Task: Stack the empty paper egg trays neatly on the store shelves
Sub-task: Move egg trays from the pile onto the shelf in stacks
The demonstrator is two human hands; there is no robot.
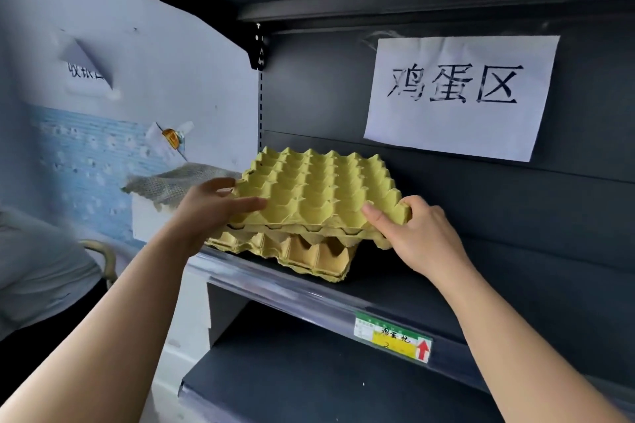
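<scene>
Two grips: left hand (pixel 209 208) and right hand (pixel 417 233) clasp the top egg tray (pixel 316 189) over the stack (pixel 309 256); next, nest it squarely.

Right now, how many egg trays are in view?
3 visible: top tray held by left hand and right hand, second tray right beneath, bottom tray on the shelf. More may be nested unseen.

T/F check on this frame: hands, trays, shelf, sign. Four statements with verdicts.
1. The left hand and the right hand both hold the top egg tray. True.
2. The top egg tray's cups hold eggs. False: they are empty.
3. A white paper sign hangs on the back panel above the stack. True.
4. The stack sits on the lowest shelf. False: it sits on the middle shelf, with a lower shelf beneath.
</scene>
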